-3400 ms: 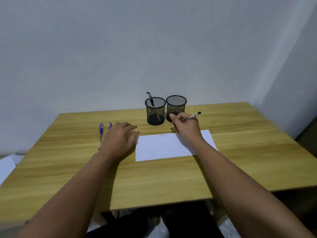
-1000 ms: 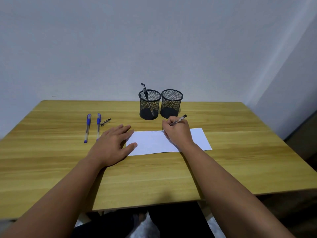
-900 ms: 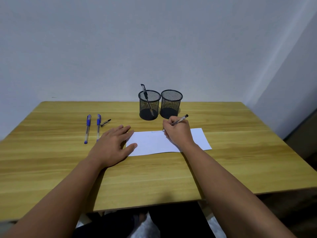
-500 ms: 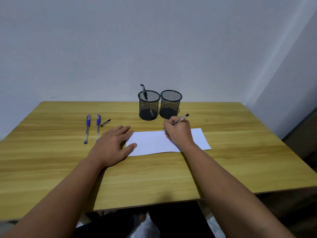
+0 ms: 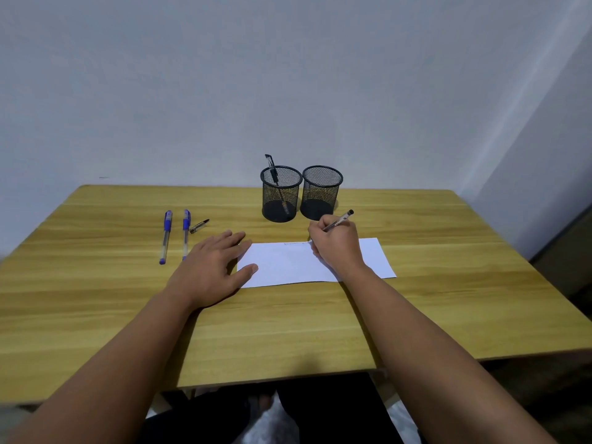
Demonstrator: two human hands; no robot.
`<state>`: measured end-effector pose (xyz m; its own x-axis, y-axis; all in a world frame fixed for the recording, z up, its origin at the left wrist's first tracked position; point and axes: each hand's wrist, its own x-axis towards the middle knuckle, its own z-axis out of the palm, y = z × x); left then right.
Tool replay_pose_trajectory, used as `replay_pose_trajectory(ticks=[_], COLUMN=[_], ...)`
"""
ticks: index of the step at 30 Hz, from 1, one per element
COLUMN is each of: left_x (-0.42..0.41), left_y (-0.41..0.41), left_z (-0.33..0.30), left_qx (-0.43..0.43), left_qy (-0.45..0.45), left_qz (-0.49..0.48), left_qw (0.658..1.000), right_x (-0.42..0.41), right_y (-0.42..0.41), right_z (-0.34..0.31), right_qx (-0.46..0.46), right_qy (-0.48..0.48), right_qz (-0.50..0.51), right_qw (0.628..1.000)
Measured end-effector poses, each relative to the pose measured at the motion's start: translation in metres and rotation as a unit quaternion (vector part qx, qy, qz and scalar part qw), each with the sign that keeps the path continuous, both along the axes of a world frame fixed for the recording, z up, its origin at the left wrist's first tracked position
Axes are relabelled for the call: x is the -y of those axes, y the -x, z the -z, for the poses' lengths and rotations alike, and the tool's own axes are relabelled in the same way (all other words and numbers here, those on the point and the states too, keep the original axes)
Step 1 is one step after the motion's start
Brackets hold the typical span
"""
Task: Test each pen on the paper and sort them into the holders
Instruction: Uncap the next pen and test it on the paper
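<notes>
1. The right hand gripped a slim grey pen, fingers curled round the barrel, its tip down at the far edge of the white paper and its black end slanting up toward 2 o'clock.
2. Faint marks showed on the paper just at 9 o'clock from the pen tip; what they were could not be read.
3. The left hand lay flat on the wooden table, fingers straight and holding nothing, with the thumb and fingertips resting on the paper's left edge.
4. Two black mesh holders stood side by side at 12 o'clock from the paper, just beside each other.
5. The left holder held one black pen, leaning toward 11 o'clock with its clip end above the rim.
6. The right holder stood just beyond the right hand; no pen showed above its rim.
7. Two blue-capped pens lay parallel at 10 o'clock from the left hand, caps pointing to 12 o'clock.
8. A small dark pen cap lay just at 3 o'clock from those caps.
</notes>
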<state>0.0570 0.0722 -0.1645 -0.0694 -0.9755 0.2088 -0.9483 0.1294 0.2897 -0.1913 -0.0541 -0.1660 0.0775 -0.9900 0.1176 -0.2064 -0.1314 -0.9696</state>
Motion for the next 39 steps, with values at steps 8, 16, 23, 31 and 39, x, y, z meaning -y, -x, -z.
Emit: replay_pose_trajectory(ticks=[8,16,23,31,39], left_x=[0.0002,-0.001,-0.0007,0.0,0.0007], left_y=[-0.0008,0.0001,-0.0005,-0.0007,-0.0017], left_z=[0.0013,-0.0003,-0.0005,0.0001,0.0023], left_qx=[0.001,-0.002,0.001,0.002,0.0], left_qy=[0.001,0.003,-0.002,-0.003,-0.001], left_qz=[-0.001,-0.002,-0.002,0.0,-0.003], left_qw=[1.0,1.0,1.0,1.0,1.0], right_x=[-0.0003,-0.0004,-0.0016,-0.0041,-0.0046], right_y=[-0.0034,-0.0024,-0.004,-0.0019,0.0009], right_z=[-0.0015,-0.0031,-0.0032,-0.0042,-0.0046], right_qx=[-0.015,-0.017,-0.032,-0.031,-0.063], right_qy=[0.023,0.027,0.034,0.05,0.075], right_qz=[0.008,0.019,0.018,0.025,0.029], right_qw=[1.0,0.999,0.999,0.998,0.995])
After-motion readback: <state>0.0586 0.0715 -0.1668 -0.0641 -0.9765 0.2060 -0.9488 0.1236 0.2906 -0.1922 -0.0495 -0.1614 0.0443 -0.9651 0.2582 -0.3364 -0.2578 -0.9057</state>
